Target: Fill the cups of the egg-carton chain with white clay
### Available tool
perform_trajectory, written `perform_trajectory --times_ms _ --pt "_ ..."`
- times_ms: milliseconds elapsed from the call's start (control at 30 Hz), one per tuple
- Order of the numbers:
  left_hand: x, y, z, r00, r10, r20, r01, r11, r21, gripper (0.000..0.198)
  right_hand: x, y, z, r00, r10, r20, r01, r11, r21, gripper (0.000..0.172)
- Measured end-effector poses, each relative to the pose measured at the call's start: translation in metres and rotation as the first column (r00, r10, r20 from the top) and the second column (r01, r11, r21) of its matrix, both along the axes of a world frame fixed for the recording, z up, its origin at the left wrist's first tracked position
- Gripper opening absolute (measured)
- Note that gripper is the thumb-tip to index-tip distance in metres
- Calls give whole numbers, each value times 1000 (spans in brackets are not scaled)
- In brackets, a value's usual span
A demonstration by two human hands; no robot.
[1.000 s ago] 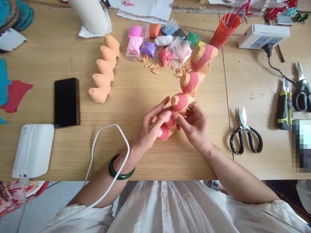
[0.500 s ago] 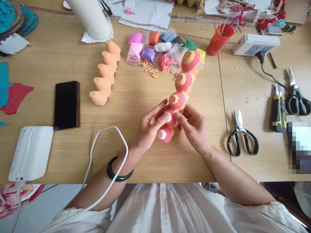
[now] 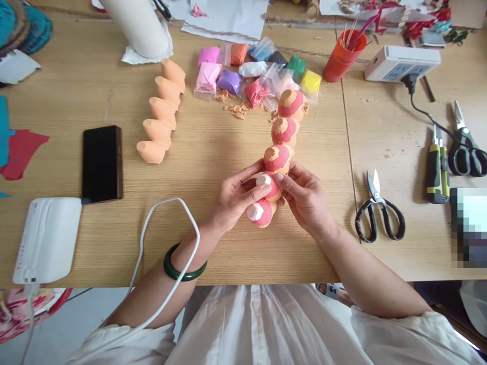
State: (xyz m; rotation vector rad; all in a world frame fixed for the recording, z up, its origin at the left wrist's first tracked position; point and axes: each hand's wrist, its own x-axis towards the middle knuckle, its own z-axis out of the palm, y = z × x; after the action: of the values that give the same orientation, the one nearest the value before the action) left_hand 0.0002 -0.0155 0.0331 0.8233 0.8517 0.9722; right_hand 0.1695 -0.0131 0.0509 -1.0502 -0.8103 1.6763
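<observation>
— Hands?
— Left hand [image 3: 236, 197] and right hand [image 3: 304, 195] both clamped on the near end of the pink-and-orange cone strip [image 3: 279, 152].
— Location?
— Centre of the tabletop [image 3: 228, 253], running toward the clay bags [image 3: 258, 76] at the far edge; scissors [image 3: 378, 213] lie rightward.

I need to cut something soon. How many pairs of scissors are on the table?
2. One black-handled pair lies just right of the right hand; another pair lies at the far right edge, beside the yellow-and-black tool. More may be hidden in the clutter at the back.
</observation>
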Motion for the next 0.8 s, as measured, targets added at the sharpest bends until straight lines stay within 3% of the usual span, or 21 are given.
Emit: perform_trajectory --times_ms 100,267,400,633,800 --pt "0 -1 0 1000 9 -13 -9 1000 11 63 0 1 2 999 -15 -29 14 1000 -26 39" --pt "-1 2 9 994 -77 81 78 997 -4 57 1 3 2 1000 -17 9 18 1000 -7 44" --pt "1 2 10 998 -43 49 44 999 -17 56 0 4 2 1000 -30 5 30 999 -10 46" --pt "2 -2 0 998 61 -17 -61 998 23 55 0 3 1 999 -34 -7 34 999 -7 44" --pt "0 2 6 1000 -3 19 4 1000 -9 58 0 2 -2 999 -34 -19 34 999 11 38"
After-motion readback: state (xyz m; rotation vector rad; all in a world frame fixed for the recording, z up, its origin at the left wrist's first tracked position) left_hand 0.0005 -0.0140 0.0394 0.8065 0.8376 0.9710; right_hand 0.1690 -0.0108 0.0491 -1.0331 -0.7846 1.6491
